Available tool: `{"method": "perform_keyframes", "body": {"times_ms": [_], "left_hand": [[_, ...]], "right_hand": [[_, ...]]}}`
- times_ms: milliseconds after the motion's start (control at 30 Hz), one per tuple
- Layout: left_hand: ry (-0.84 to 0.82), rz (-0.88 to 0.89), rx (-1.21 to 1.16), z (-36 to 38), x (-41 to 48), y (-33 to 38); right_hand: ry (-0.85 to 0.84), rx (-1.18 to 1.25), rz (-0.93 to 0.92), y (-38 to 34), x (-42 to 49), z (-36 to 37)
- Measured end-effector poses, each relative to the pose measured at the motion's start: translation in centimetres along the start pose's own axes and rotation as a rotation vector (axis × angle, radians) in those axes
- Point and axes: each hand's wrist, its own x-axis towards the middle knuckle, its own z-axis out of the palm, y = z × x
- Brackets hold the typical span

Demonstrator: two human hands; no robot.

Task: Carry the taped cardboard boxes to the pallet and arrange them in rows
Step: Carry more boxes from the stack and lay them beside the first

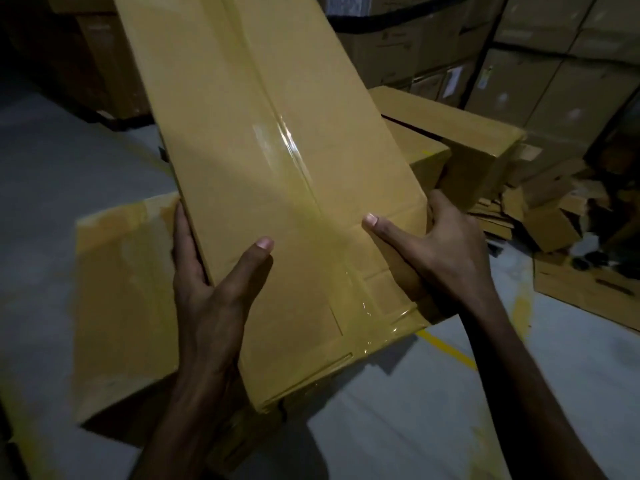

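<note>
Dim warehouse bay, grey concrete floor bare at far left. Next in, a low box lies flat on the floor, its top shiny with tape, partly under the load being handled. Left hand grips the near left edge of the long taped box: thumb flat on the top face, fingers curled around the side and out of sight beneath, likely taking the weight from below. The box sits in the middle of the view, tilted, its far end raised and running out of the top of the frame; a clear tape seam runs down its length. Holding it at the near end with the far end high probably suits swinging it over the boxes below. Right hand mirrors the left, thumb on top, fingers wrapped over the right edge, so both hands clamp the same end for control. A yellow floor line shows under the right forearm. Behind the right hand, neighbouring boxes lie side by side, seemingly a row begun. Whether a pallet lies under them cannot be told. Further right, flattened cardboard in a loose heap; stacked cartons wall the back.
</note>
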Motion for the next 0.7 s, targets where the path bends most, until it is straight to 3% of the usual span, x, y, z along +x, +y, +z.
{"method": "perform_keyframes", "body": {"times_ms": [333, 500, 700], "left_hand": [[-0.13, 0.188, 0.146, 8.5, -21.4, 3.6], [-0.313, 0.158, 0.176, 13.5, -32.5, 4.0], [-0.6, 0.067, 0.189, 21.3, -37.4, 3.5]], "right_hand": [[0.138, 0.201, 0.189, 14.3, -15.3, -12.9], [0.268, 0.2, 0.378, 23.2, -25.0, -20.7], [0.422, 0.159, 0.552, 30.3, -31.7, -27.9]]}}
